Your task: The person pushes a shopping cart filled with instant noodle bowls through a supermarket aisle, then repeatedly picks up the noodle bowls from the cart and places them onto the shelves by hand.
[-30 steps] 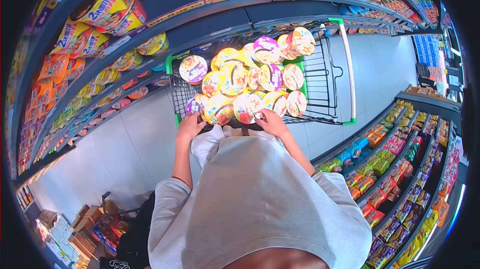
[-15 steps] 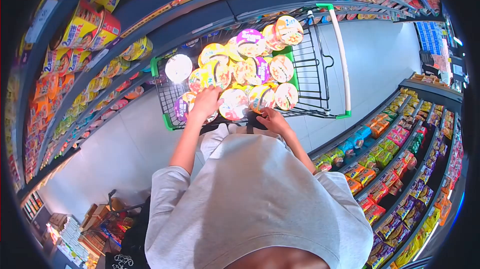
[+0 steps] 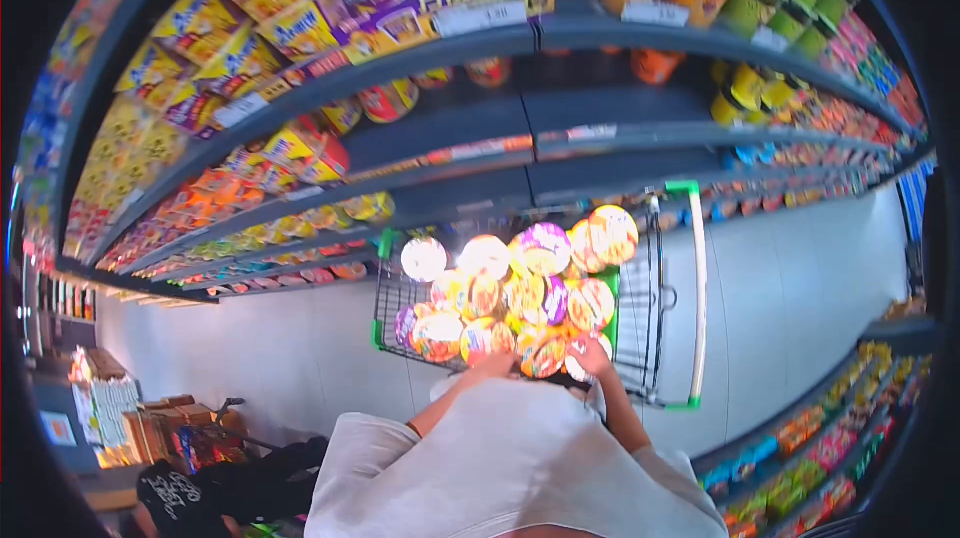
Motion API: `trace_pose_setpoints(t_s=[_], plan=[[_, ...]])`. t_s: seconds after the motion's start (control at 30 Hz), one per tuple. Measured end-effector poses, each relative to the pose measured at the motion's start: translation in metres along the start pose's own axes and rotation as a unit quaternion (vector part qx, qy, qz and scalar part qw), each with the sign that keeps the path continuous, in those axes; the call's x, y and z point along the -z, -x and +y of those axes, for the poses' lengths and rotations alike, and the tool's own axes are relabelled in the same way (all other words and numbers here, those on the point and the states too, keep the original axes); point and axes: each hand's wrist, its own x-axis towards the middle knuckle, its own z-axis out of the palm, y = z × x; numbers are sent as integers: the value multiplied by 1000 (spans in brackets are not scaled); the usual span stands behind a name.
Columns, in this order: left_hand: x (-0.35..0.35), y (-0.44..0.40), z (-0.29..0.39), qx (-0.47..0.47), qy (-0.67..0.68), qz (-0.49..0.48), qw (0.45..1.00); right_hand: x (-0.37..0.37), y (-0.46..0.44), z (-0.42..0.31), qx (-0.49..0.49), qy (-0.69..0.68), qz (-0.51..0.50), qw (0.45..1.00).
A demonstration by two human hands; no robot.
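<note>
Several round instant noodle cups (image 3: pixel 535 296) with bright, glare-washed lids fill a wire shopping cart (image 3: pixel 645 338) with green corners. They stand in rough rows, yellow, orange and purple among them. At the cart's near side, my left hand (image 3: pixel 493 368) is against the front row of cups, its fingers blurred and partly hidden by my shirt. My right hand (image 3: pixel 594 356) is on the noodle cup (image 3: pixel 578 366) at the near right corner, fingers bent around its right side. A white-lidded cup (image 3: pixel 424 258) sits in the far left corner.
Shelves (image 3: pixel 440 173) of packaged noodles run along the cart's far side. The white cart handle (image 3: pixel 700 288) is on the right. A lower rack of colourful packets (image 3: pixel 800 448) stands at the lower right. Cardboard boxes (image 3: pixel 165 428) and a person in dark clothes (image 3: pixel 240 488) are at the lower left.
My view has tilted up toward the shelves, so the cart appears lower. My left hand has drawn back from atop the cups to their near edge; my right hand has risen onto the corner cup.
</note>
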Motion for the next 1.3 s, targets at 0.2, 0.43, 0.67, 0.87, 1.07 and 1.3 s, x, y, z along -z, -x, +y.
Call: trace_pose_setpoints(t_s=[0.2, 0.43, 0.67, 0.87, 1.07, 1.3], plan=[[-25, -55, -20, 13, -42, 84, 995, 5, -46, 16, 29, -95, -46, 994], [-60, -100, -38, 98, -26, 100, 990, 10, -54, 9, 23, -54, -79, 995], [-42, -93, -21, 69, -20, 65, 995, -10, -55, 25, 80, 11, 13, 997], [-31, -107, -35, 72, 35, 125, 989, -1, -41, 2, -61, 29, -40, 997], [-20, -101, -21, 133, -58, 3, 989, -5, -23, -9, -68, 104, -9, 992], [-16, -97, -9, 157, -123, -10, 980, -20, -27, 8, 4, 61, 8, 998]])
